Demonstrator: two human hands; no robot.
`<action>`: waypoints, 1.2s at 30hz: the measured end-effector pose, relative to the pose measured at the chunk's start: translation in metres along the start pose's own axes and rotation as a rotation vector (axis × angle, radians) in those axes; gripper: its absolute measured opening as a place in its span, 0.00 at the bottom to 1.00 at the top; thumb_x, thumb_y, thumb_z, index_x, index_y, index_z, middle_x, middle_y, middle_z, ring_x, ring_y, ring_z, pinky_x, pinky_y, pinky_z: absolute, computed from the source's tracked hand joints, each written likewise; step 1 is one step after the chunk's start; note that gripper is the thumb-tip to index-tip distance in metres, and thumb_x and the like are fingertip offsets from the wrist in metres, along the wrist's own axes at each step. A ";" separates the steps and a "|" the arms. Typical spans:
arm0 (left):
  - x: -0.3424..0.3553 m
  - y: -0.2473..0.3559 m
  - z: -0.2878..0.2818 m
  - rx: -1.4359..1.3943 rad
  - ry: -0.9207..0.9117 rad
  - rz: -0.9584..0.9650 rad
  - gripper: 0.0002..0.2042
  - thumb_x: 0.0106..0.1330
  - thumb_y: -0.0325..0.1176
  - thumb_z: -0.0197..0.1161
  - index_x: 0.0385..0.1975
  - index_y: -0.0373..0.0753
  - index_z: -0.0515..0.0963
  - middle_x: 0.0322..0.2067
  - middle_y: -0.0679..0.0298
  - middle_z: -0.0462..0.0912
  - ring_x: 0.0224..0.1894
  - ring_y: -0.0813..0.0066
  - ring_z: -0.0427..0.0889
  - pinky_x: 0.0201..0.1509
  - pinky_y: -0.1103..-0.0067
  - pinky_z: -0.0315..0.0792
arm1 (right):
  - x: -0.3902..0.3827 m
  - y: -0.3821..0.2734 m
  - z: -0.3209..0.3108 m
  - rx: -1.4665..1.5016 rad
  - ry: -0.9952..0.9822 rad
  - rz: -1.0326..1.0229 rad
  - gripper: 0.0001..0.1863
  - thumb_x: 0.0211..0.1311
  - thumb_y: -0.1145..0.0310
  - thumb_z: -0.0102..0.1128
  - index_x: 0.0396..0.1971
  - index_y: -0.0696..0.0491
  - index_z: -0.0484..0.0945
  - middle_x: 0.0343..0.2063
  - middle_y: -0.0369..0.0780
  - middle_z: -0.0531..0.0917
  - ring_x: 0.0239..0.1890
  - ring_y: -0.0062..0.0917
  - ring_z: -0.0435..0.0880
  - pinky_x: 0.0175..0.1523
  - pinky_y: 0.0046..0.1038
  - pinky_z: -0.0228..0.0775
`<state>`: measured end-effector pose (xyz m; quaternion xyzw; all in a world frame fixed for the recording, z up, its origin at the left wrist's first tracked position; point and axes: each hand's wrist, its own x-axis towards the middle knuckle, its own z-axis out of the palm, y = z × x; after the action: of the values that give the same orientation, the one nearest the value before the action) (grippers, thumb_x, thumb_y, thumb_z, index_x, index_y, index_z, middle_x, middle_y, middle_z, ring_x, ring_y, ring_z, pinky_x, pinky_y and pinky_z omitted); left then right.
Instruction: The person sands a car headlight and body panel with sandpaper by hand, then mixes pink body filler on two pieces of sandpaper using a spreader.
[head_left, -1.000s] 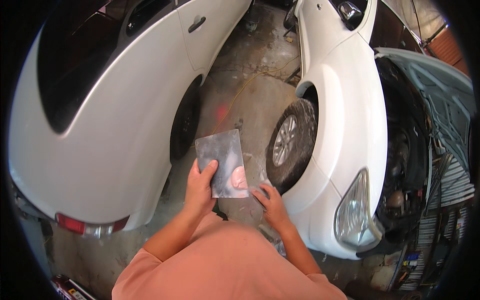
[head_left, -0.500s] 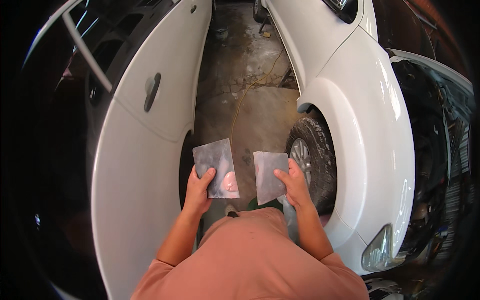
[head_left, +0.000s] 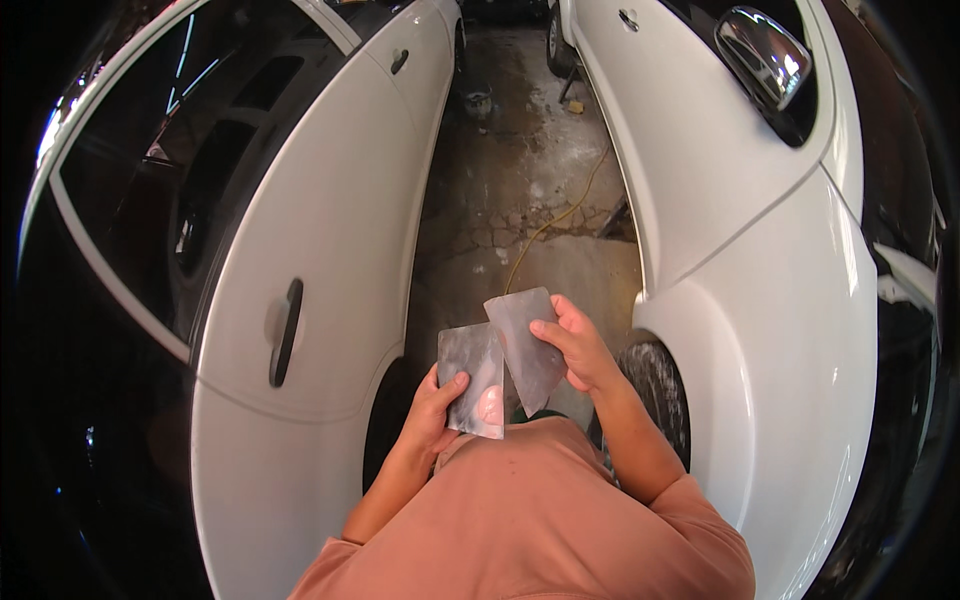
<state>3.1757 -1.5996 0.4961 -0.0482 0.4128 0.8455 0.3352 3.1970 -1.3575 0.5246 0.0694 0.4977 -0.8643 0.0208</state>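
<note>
My left hand (head_left: 432,405) grips a grey, worn rectangular sheet (head_left: 472,372), like sandpaper, by its lower left corner. My right hand (head_left: 575,345) holds a second grey sheet (head_left: 528,345) by its right edge, tilted and overlapping the upper right of the first one. Both sheets are held in front of my chest, above my salmon-coloured shirt (head_left: 530,520). I stand in the narrow gap between two white cars.
A white car's door with a dark handle (head_left: 285,330) curves along my left. Another white car's fender (head_left: 800,330), wheel (head_left: 655,385) and chrome mirror (head_left: 765,55) are on my right. A yellow hose (head_left: 560,220) lies on the stained concrete floor (head_left: 510,170) ahead.
The view has swung forward along the gap between the cars. My right hand has brought its sheet left and up until it overlaps the sheet in my left hand.
</note>
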 end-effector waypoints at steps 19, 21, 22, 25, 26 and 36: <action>0.404 0.104 0.085 -0.132 0.067 -0.060 0.18 0.72 0.33 0.63 0.57 0.36 0.69 0.49 0.59 0.81 0.50 0.68 0.84 0.53 0.68 0.81 | 0.313 -0.123 -0.194 -0.256 0.277 -0.128 0.20 0.66 0.72 0.65 0.54 0.58 0.71 0.48 0.39 0.81 0.50 0.20 0.79 0.58 0.27 0.71; 0.451 0.126 0.089 -0.077 0.024 -0.071 0.18 0.72 0.34 0.63 0.58 0.37 0.69 0.49 0.58 0.81 0.49 0.66 0.84 0.53 0.65 0.82 | 0.364 -0.149 -0.195 -0.280 0.279 -0.242 0.19 0.66 0.72 0.65 0.54 0.58 0.71 0.48 0.39 0.81 0.50 0.20 0.79 0.57 0.27 0.72; 0.473 0.138 0.092 -0.076 -0.015 -0.080 0.20 0.71 0.33 0.64 0.59 0.37 0.68 0.50 0.58 0.80 0.50 0.66 0.84 0.54 0.66 0.81 | 0.391 -0.163 -0.193 -0.277 0.268 -0.249 0.19 0.67 0.72 0.65 0.54 0.58 0.70 0.48 0.39 0.81 0.50 0.20 0.79 0.58 0.27 0.72; 0.519 0.187 0.122 -0.040 -0.021 -0.137 0.22 0.71 0.32 0.65 0.61 0.34 0.66 0.53 0.56 0.78 0.54 0.67 0.81 0.57 0.67 0.79 | 0.465 -0.202 -0.189 -0.287 0.230 -0.279 0.19 0.67 0.71 0.65 0.54 0.59 0.70 0.48 0.39 0.81 0.51 0.20 0.79 0.58 0.27 0.71; 0.533 0.195 0.121 -0.055 -0.035 -0.146 0.24 0.71 0.32 0.64 0.62 0.34 0.65 0.55 0.54 0.77 0.54 0.66 0.81 0.57 0.67 0.79 | 0.483 -0.206 -0.190 -0.290 0.213 -0.273 0.20 0.67 0.71 0.65 0.54 0.59 0.70 0.49 0.39 0.81 0.51 0.20 0.79 0.58 0.27 0.71; 0.704 0.276 0.113 -0.100 0.087 -0.095 0.18 0.73 0.32 0.62 0.58 0.37 0.68 0.50 0.58 0.79 0.49 0.68 0.83 0.50 0.68 0.84 | 0.622 -0.199 -0.245 -0.343 0.291 -0.081 0.18 0.66 0.71 0.65 0.52 0.58 0.72 0.48 0.37 0.80 0.49 0.18 0.77 0.57 0.26 0.70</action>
<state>2.4878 -1.2661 0.5017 -0.1212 0.3817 0.8451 0.3541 2.5850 -1.0248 0.4860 0.1688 0.6375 -0.7480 -0.0746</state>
